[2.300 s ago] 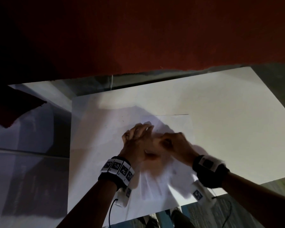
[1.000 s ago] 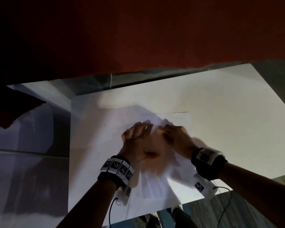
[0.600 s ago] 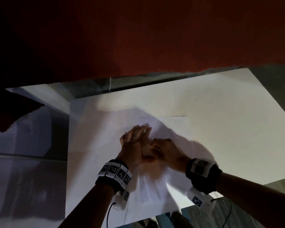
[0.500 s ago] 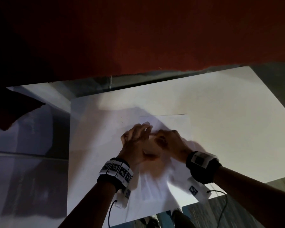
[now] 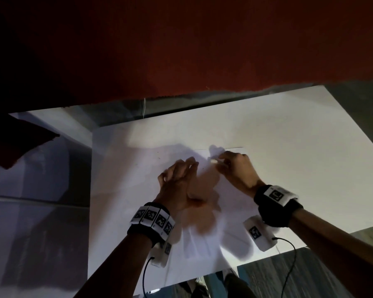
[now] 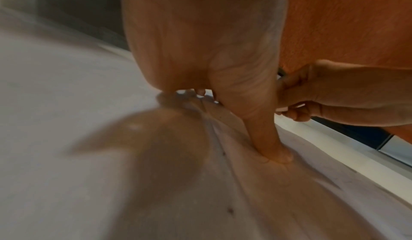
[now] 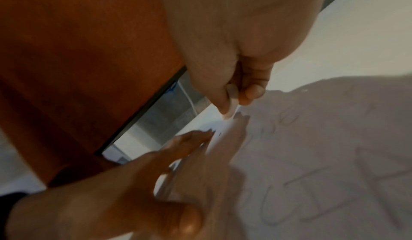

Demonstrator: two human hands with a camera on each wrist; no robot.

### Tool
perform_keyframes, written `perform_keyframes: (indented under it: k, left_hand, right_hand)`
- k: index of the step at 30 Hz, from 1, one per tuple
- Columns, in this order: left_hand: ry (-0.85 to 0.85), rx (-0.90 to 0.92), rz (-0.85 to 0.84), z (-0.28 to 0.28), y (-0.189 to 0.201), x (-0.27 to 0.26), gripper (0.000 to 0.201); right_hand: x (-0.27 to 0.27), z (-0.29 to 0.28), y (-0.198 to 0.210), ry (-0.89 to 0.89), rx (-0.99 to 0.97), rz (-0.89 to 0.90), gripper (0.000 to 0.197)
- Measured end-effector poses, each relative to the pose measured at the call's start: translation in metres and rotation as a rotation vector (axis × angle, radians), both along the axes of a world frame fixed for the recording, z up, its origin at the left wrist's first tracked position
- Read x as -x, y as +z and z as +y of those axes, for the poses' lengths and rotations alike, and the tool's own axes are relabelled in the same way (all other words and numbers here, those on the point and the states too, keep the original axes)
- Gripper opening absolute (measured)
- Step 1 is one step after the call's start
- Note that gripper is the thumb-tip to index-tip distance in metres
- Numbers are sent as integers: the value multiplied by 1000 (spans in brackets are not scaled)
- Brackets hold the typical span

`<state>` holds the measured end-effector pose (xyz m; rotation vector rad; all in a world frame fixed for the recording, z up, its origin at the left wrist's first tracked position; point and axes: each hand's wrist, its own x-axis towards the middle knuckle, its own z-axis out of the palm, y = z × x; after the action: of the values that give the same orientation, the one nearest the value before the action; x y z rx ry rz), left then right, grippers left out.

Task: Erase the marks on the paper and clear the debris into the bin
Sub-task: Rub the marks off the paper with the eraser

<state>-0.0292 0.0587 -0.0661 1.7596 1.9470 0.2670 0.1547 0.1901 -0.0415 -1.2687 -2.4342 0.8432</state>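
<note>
left hand (image 5: 179,186) flat with fingers spread on the paper (image 5: 235,203), right hand (image 5: 237,171) pinching a white eraser (image 5: 214,161) near its far edge, faint pencil marks (image 7: 312,191) left

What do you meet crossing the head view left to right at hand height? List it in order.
Dark red flap → bare table → left hand, pressed flat on the paper → eraser → right hand, pinching the eraser → bare table again.
</note>
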Motion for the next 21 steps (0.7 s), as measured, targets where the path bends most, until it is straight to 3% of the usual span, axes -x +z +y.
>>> perform_keyframes:
  k: [4,9,14,17,21]
  left_hand:
    - [-13,70,3,8,11,-6,113]
    - [5,-15,-11,15,18,-24,83]
    - [11,-38,-3,7,-9,-26,109]
    - [22,-33,-25,6,-14,-27,113]
    - [52,-25,-60,7,-18,-25,114]
  right_hand:
    - [-21,1,-2,-5,80,-57,31]
    - [-19,-4,0,-44,73,24,26]
    - [-16,-8,6,-1,53,26,35]
    - [-17,-15,-1,-39,-35,26,37]
    - [-17,-56,-2,231,14,10,16]
